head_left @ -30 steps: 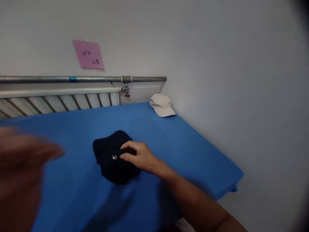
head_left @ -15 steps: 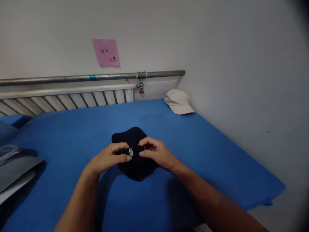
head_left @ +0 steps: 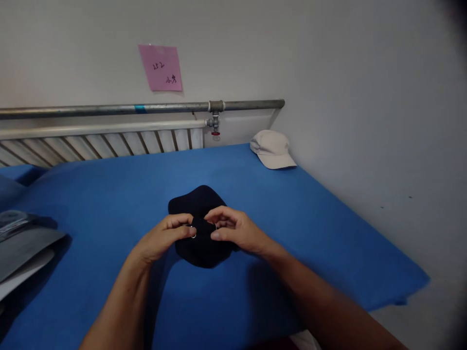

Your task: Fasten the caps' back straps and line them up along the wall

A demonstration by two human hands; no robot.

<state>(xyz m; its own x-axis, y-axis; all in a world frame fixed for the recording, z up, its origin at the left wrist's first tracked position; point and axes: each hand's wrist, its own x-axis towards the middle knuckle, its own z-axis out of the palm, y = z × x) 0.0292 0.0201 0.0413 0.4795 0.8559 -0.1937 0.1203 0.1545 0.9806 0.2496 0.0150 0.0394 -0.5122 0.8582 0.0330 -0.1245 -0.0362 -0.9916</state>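
I saw the blue bench carrying the dark cap at its middle. The left hand and right hand met over it, both sets of fingers pinched on the strap; adjustment looked underway, unfinished.

On my feed the dark navy fabric cap reads almost black, plain, with a small silver metal buckle glinting on it. It lies on a desk covered in solid bright blue cloth. I see a plain beige cloth cap at the far corner and a flat grey hat at the left edge. The pink paper note carries dark handwriting. The grey metal pipe has one blue band and a red valve handle. The white slatted radiator shows dark stripes between its slats. The wall is plain off-white.
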